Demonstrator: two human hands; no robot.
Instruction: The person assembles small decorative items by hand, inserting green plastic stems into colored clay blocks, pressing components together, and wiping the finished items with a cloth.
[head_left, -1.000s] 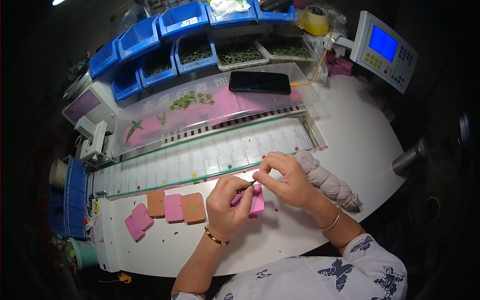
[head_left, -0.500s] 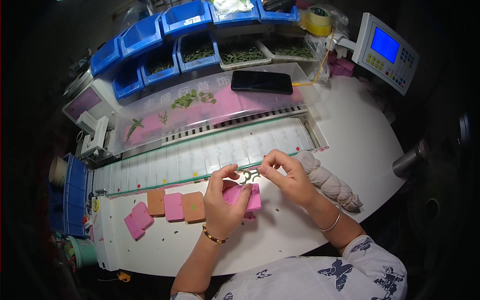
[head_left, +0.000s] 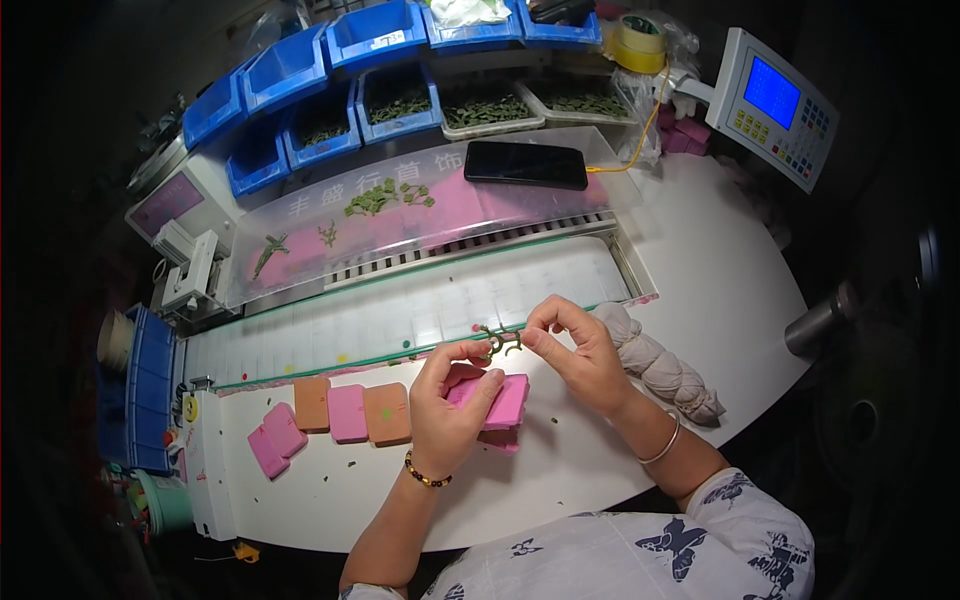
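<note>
My left hand (head_left: 447,408) is closed around a pink rubber mould block (head_left: 512,398), its thumb lying along the block's top. A second pink layer (head_left: 507,440) hangs at an angle under it, with a gap between the two. Just above the block is a small, branching, dark green wax piece (head_left: 507,343). My right hand (head_left: 580,355) pinches the right end of this piece between thumb and fingertips. The left fingertips are at its other end; whether they grip it or only touch it, I cannot tell.
Pink and orange mould blocks (head_left: 348,414) lie in a row to the left. Beyond is a long glass-edged strip (head_left: 430,300), then a clear plastic tray (head_left: 600,190) with green pieces and a phone (head_left: 525,165). Blue bins (head_left: 375,35) stand behind; a twisted cloth (head_left: 660,365) lies right.
The green piece has turned a little and sits clear of the block. The pink layers have parted further, the lower one showing more. Marks on the long strip have shifted and blurred.
</note>
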